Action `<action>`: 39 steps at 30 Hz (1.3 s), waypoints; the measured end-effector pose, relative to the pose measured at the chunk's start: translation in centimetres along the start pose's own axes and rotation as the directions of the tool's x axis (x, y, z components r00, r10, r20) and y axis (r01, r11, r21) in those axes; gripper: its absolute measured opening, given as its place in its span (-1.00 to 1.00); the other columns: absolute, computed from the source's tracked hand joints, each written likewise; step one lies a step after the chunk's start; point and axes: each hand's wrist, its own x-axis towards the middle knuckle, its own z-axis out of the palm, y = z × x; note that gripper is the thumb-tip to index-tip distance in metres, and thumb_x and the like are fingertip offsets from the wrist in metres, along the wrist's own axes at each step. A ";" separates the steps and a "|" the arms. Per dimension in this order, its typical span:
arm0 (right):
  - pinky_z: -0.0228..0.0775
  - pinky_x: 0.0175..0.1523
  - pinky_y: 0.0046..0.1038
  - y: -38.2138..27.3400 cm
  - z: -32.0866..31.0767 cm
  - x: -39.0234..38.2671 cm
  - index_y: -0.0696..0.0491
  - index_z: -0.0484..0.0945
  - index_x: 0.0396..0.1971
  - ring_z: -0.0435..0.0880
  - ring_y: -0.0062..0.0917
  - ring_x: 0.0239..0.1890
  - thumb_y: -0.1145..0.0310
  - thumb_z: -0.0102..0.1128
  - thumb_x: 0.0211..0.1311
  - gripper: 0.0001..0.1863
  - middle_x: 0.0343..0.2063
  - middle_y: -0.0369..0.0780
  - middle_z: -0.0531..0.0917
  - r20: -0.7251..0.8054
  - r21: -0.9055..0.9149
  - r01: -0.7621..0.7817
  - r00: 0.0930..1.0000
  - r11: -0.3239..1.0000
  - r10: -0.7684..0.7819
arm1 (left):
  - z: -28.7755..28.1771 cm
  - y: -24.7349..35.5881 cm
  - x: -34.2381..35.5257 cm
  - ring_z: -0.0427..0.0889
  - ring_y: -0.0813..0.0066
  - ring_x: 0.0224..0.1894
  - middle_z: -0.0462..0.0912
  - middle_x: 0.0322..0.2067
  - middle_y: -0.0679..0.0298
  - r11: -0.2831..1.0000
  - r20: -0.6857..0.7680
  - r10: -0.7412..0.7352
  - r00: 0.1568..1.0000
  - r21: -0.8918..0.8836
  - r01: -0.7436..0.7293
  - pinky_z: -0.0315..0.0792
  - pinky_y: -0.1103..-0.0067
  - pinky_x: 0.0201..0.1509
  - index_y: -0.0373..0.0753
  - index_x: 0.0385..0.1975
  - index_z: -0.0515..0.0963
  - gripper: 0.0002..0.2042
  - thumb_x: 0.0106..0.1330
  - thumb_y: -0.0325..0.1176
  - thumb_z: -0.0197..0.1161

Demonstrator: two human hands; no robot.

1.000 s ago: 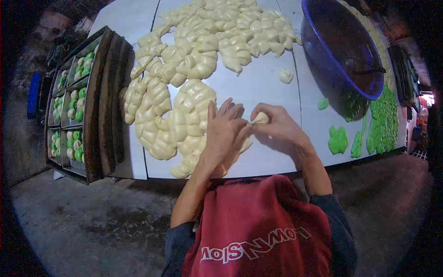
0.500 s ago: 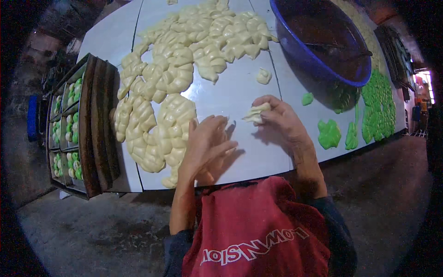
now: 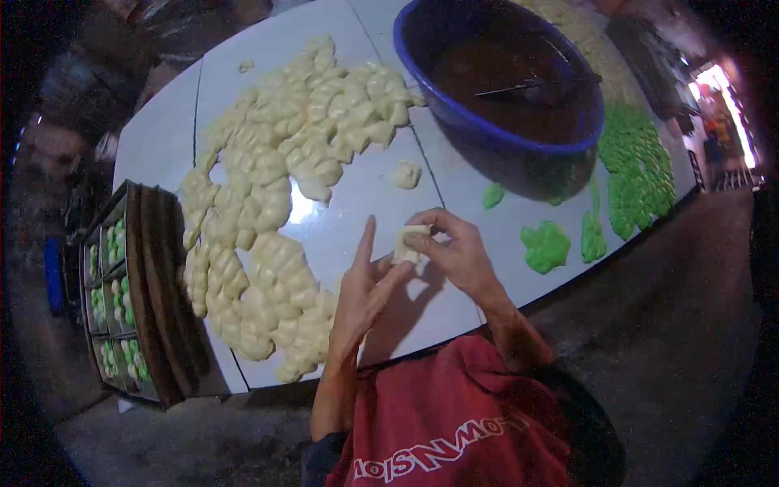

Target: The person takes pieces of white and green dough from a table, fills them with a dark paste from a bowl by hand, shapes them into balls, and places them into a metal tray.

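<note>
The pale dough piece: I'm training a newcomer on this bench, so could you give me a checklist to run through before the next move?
1. Pale dough piece held: ok, pinched between the thumb and fingers of the right hand.
2. Left hand close by: ok, its thumb reaches toward the piece.
3. Left thumb actually touching the piece: cannot tell.
4. Whole surface of the piece visible for checking: not ok, fingers cover part of it.
5. Loose pale lump apart from the pale dough pile: ok, a gap shows.
6. Hands clear of the blue basin: ok, it stands beyond the right hand.
</note>
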 end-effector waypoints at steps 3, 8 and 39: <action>0.46 -0.03 -0.47 -1.2 -1.0 -0.3 0.14 0.54 -0.13 0.61 -0.57 -0.17 0.36 0.34 0.14 -0.68 -0.26 -0.21 0.66 -0.036 0.164 -0.099 0.994 0.981 0.106 | 2.1 -0.2 2.0 0.32 0.08 0.30 0.20 0.30 -0.20 0.926 -0.107 0.376 0.920 0.059 -0.372 0.30 0.32 0.26 -0.31 0.44 -0.22 0.05 0.16 0.00 0.39; 0.46 -0.15 -0.59 -4.3 -3.8 -0.6 0.17 0.47 -0.13 0.60 -0.64 -0.24 0.46 0.29 0.19 -0.72 -0.30 -0.26 0.63 0.014 0.632 -0.191 0.972 0.751 0.235 | 8.3 3.0 3.9 0.61 0.15 0.01 0.55 0.03 -0.13 0.771 -0.158 0.633 0.758 0.036 -0.636 0.44 0.39 0.13 -0.54 0.25 0.24 0.09 0.06 0.50 0.06; 0.46 -0.20 -0.23 3.3 -15.8 19.0 0.13 0.54 -0.22 0.66 -0.31 -0.31 0.20 0.05 0.26 -0.70 -0.36 -0.08 0.67 0.321 -0.528 -0.144 0.879 0.837 0.353 | 8.0 1.5 9.0 0.59 0.45 -0.08 0.64 -0.12 0.09 0.851 -0.028 -0.228 0.973 -0.491 0.185 0.45 0.54 0.07 -0.47 0.04 0.46 -0.67 0.33 -0.46 0.22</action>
